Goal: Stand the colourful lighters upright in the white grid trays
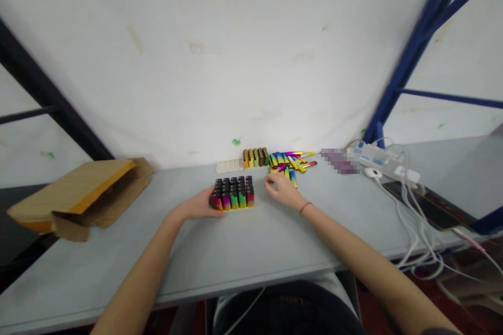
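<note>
From the head view, at lower centre of the frame, the left hand (197, 204) cups the left end of a block of upright lighters (233, 193), which have dark caps and rainbow-fade bodies. Its fingers are curled around the block's near corner, pressing against it rather than pinching a single lighter. The block stands on a grey table (118, 256), five lighters across and probably four rows deep, so about twenty; the back rows are hard to count.

The right hand (281, 189) lies open just to the right of the block, its fingers loosely together and holding nothing. Its fingertips (268, 180) sit near a loose heap of lighters (288, 161), roughly a dozen lying at angles, too overlapped for an exact count. A thin dark band (305, 208) circles that wrist.

Behind the block, at the wall's foot, stands a row of six upright lighters (255, 157), beside one pale tray (230, 166). At the left of the frame lies one open cardboard envelope (82, 193). To the right are one power strip (381, 158), one phone (426, 204) and tangled white cables (408, 230).
</note>
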Demonstrator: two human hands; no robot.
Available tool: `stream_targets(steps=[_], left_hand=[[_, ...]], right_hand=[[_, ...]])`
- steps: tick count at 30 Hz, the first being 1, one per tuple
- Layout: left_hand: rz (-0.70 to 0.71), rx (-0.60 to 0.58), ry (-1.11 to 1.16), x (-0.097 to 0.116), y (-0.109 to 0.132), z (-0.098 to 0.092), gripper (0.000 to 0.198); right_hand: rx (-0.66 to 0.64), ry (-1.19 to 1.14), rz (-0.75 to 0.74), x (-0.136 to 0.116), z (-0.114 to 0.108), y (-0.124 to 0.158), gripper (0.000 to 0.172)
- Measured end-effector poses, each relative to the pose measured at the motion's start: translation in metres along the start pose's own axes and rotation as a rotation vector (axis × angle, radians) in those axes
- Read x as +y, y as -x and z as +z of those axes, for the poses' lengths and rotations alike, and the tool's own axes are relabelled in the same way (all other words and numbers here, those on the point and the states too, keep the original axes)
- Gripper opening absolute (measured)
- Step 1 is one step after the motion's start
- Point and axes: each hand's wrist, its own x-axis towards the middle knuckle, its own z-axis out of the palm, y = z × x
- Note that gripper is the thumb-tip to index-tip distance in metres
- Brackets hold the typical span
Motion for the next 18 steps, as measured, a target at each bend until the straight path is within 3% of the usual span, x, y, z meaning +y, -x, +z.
stream_targets(steps=[2,6,11,14,18], left_hand=[[-0.056,0.005,0.001,-0.011,0.018,-0.013,0.077],[-0.191,0.127,-0.013,-0.028,0.058,-0.034,0.069],[-0.322,0.242,0.035,-0.045,0.095,-0.047,0.059],[-0.363,0.259,0.039,-0.056,0.104,-0.052,0.053],[-0.381,0.313,0.058,-0.071,0.097,-0.057,0.053]], right_hand=[[-0.069,0.079,-0.064,-0.011,0.015,-0.018,0.021],[-0.186,0.17,-0.127,-0.033,0.059,-0.064,0.041],[-0.183,0.26,0.009,-0.053,0.108,-0.103,0.054],[-0.196,0.303,0.025,-0.061,0.111,-0.094,0.041],[-0.213,0.274,-0.167,-0.067,0.087,-0.042,0.028]])
